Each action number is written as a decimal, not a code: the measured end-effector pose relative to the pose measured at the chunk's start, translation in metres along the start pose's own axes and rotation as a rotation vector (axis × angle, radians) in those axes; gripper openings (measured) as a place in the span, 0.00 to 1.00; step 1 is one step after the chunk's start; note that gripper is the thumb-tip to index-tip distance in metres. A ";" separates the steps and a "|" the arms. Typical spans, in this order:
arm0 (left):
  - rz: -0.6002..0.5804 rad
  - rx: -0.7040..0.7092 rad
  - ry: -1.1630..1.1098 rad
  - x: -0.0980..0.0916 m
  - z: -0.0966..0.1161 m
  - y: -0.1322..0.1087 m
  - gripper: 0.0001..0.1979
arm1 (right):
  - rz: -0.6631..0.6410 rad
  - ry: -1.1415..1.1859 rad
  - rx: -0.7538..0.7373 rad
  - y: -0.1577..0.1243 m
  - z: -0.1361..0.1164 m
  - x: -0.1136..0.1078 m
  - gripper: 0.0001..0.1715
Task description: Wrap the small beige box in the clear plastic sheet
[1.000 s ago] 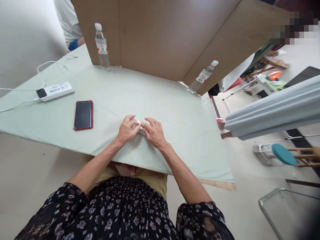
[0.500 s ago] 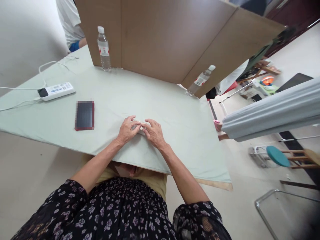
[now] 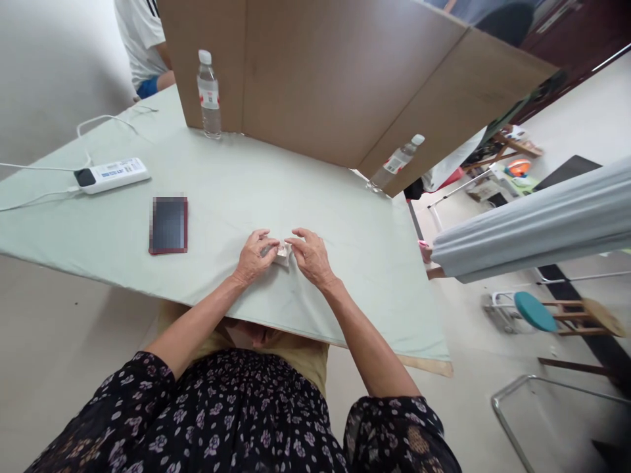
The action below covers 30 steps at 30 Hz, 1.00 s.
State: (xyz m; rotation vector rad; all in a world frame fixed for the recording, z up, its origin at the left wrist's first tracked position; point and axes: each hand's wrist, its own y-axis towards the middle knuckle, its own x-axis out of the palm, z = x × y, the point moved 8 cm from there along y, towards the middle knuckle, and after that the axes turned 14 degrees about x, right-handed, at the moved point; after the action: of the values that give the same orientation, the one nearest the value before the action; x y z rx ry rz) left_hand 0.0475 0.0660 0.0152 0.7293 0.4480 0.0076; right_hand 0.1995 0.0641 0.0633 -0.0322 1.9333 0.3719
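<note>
A small pale box-like packet [image 3: 282, 254] rests low over the tabletop between my two hands, its left part covered by fingers. My left hand [image 3: 255, 256] grips it from the left, with thumb and forefinger closed on it and another finger lifted. On the other side, my right hand [image 3: 311, 258] has its thumb and forefinger drawn together beside the packet's right edge. Whatever is in that pinch is too small to make out. The other right fingers curve above. Under both hands lies a pale green tablecloth [image 3: 345, 263].
Left of my hands lies a dark, red-edged flat device [image 3: 169, 225], partly blurred out. Behind it is a white power strip [image 3: 116, 175] with cables. Two water bottles [image 3: 210, 98] stand by a tall cardboard screen [image 3: 305, 79]. A person in a white shirt [image 3: 140, 43] is at far left.
My right hand has moved slightly right, away from my left hand, so more of the packet shows between them. The left hand keeps its grip. The whole view has shifted slightly.
</note>
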 end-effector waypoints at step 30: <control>-0.013 0.098 0.091 -0.001 0.011 -0.002 0.08 | -0.061 0.077 0.002 -0.010 0.003 0.008 0.22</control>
State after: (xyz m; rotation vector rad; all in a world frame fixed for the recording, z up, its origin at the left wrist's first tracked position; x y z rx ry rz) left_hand 0.0501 0.0572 0.0213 0.8245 0.5433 0.0069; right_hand 0.2005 0.0570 0.0530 -0.1056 2.0040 0.3327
